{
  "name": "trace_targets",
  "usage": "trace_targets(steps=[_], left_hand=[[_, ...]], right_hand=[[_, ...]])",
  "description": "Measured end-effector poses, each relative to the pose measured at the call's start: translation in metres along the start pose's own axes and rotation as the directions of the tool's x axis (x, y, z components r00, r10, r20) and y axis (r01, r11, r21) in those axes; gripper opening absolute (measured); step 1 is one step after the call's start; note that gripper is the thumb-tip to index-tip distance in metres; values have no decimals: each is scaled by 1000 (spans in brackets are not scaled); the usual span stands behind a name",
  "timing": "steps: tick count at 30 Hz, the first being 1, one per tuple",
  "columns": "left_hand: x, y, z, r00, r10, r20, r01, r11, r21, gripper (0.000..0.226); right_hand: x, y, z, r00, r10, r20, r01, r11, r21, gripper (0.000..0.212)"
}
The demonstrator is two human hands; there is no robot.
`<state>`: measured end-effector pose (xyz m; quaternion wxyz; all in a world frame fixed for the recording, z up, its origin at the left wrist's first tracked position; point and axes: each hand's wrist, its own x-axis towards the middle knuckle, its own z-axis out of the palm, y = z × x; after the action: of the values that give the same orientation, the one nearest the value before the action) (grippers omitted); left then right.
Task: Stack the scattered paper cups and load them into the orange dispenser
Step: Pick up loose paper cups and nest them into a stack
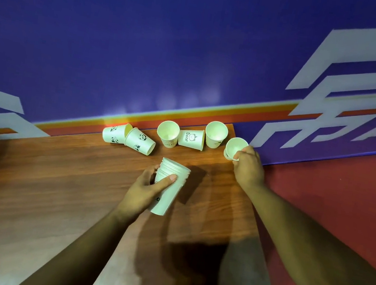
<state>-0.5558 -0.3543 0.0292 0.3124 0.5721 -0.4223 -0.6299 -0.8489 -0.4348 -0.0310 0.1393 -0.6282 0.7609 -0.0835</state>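
Stacked cups (177,168) are clasped by the left hand (143,191); right hand (248,167) pinches one cup (233,147).

At the far edge of the table (55,184), against the wall (148,40), sit two tipped cups (140,141) at left, then a standing cup (168,134), a lying cup (191,138) and a second standing cup (216,134). Right of them the right hand (248,167) holds a single cup (234,147). Nearer, at centre, the left hand (143,191) holds a stack (176,189).

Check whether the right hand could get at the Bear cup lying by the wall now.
Probably not freely: the right hand grips the end cup, and an upright cup stands between it and the Bear cup.
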Motion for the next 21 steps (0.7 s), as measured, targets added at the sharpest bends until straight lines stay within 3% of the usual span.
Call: trace_targets(steps=[2, 4, 7, 9, 12, 16, 19, 21], left_hand=[[5, -1, 1, 1000, -3, -5, 3, 1000, 23, 55], [9, -2, 2, 1000, -7, -20, 8, 999, 51, 52], [17, -5, 1, 1000, 7, -20, -4, 989, 151, 65], [21, -4, 1, 999, 29, -22, -24, 978, 208, 73], [24, 1, 2, 996, 83, 15, -84, 965, 250, 68], [27, 5, 2, 990, 111, 84, -130, 952, 275, 66], [22, 11, 8, 994, 106, 34, -111, 978, 179, 47], [21, 9, 9, 997, 78, 0, -78, 994, 77, 41]], right_hand=[[-5, 1, -3, 997, -48, -55, 51, 997, 56, 18], [-14, -6, -10, 988, -59, -146, 90, 971, 222, 14], [-25, -26, -31, 987, 67, -143, 29, 813, 581, 10], [-30, -39, -45, 997, 45, -67, 15, 714, 700, 10], [-32, -51, -52, 996, -86, 34, 31, 663, 748, 14], [-35, -65, -53, 955, -269, 125, 99, 687, 720, 18], [-44, -83, -49, 901, -397, 175, 138, 645, 752, 21], [-44, -92, -48, 890, -403, 212, 80, 597, 798, 23]])
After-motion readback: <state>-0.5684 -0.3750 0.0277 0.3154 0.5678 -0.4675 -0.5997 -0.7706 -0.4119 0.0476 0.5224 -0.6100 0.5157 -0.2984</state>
